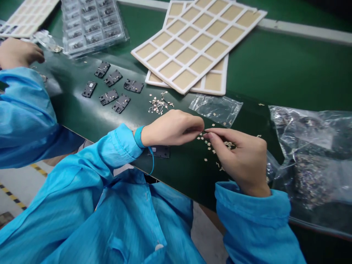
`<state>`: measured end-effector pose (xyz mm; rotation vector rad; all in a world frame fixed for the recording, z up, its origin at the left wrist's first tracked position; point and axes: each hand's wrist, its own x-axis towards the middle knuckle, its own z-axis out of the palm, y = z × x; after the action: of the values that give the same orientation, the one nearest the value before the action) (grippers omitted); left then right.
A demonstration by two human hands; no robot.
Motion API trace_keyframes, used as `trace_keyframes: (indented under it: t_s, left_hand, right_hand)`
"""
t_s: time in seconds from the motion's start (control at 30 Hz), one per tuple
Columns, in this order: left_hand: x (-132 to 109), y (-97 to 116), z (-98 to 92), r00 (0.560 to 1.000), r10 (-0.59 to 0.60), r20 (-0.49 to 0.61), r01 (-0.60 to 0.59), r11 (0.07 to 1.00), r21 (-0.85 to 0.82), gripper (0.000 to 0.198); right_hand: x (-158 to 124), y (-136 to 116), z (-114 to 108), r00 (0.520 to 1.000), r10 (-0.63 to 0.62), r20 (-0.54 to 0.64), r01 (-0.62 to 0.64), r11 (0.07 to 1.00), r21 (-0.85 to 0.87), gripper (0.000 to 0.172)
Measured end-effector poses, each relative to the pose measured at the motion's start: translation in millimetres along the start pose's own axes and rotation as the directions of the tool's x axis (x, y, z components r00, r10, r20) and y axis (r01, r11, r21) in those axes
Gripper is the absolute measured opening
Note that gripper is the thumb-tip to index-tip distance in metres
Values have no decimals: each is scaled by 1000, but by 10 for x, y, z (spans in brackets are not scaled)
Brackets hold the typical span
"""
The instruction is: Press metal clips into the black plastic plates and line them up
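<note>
My left hand point(173, 127), with a blue band at its wrist, and my right hand point(242, 156) meet fingertip to fingertip over the green table. Each is pinched closed, and what lies between the fingertips is too small and hidden to name. Small pale metal pieces point(209, 144) lie scattered beneath and beside the fingers. Beyond my left hand is a heap of small metal parts point(159, 104). A dark module point(162, 151) lies near the table's front edge, partly covered by my left hand and wrist.
Several black modules point(109, 96) lie to the left. Behind are white grid boards point(178, 49) and a clear compartment tray point(93, 27). Plastic bags point(310, 161) fill the right side; a small bag point(217, 108) lies centrally. Another person's hand point(20, 53) is at far left.
</note>
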<state>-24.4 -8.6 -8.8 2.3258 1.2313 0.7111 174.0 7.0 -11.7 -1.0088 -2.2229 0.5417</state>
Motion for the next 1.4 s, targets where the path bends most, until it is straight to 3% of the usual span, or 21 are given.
trace_keyframes:
  t_s: [0.2, 0.33, 0.63, 0.8, 0.93, 1.03, 1.13, 1.27, 1.4]
  left_hand:
    - [-17, 10, -57, 997, -81, -2, 76, 942, -327, 17]
    - [-19, 9, -74, 995, -74, 64, 97, 840, -534, 28]
    - [-27, 16, 18, 978, -210, 10, 186, 842, -507, 12]
    - [-22, 18, 72, 963, -261, 62, 221, 644, -733, 14]
    - [-11, 39, 85, 950, -296, 98, 256, 559, -789, 15]
    - [-17, 56, 80, 948, -305, 87, 257, 578, -775, 13]
    - [-38, 67, 85, 957, -289, 29, 221, 659, -719, 15]
    - [-67, 72, 107, 975, -212, -72, 141, 829, -541, 17]
    - [-85, 68, 112, 986, -115, -122, 59, 919, -391, 20]
  right_hand:
    - [-4, -38, 62, 969, 197, -147, -160, 960, 229, 10]
    - [-32, -22, 108, 956, 248, -155, -197, 938, 287, 10]
    - [-66, -98, 146, 981, 137, -139, -106, 971, 214, 10]
    - [-67, -68, 166, 969, 133, -210, -95, 979, 183, 9]
    - [-36, -68, 156, 966, -16, -256, 25, 999, 33, 9]
    - [-7, -81, 140, 947, -144, -288, 130, 989, -65, 10]
    - [2, -84, 124, 929, -227, -293, 188, 970, -155, 10]
    - [-12, -78, 113, 938, -262, -228, 225, 958, -177, 11]
    - [-18, -83, 114, 941, -259, -216, 224, 959, -171, 12]
